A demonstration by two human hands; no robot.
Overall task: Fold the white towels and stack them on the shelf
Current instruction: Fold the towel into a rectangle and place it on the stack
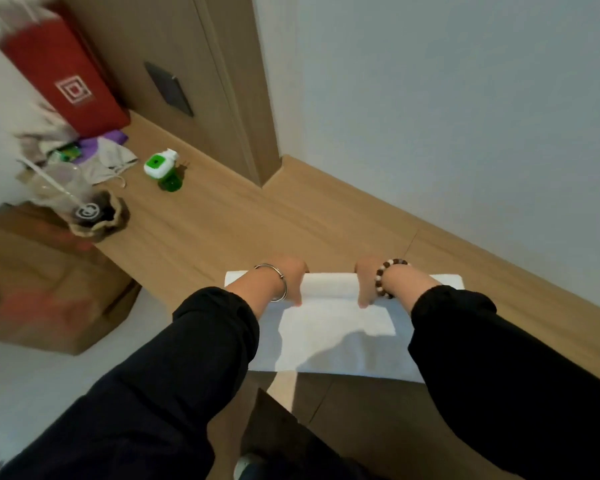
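A white towel (333, 327) lies flat on the wooden shelf top (222, 233), its near edge hanging slightly over the front. Its far end is curled into a roll. My left hand (293, 277), with a metal bangle at the wrist, grips the roll left of its middle. My right hand (366, 280), with a bead bracelet, grips it right of the middle. Both hands curl over the roll with fingers hidden behind it and thumbs on the near side. Black sleeves cover both forearms.
A green and white bottle (163, 168) stands at the back left of the shelf top. Beyond it are a red paper bag (63, 74), crumpled cloth and bags, and a plastic cup (63, 188). A cardboard box (45, 289) sits on the floor at left. A wall runs along the right.
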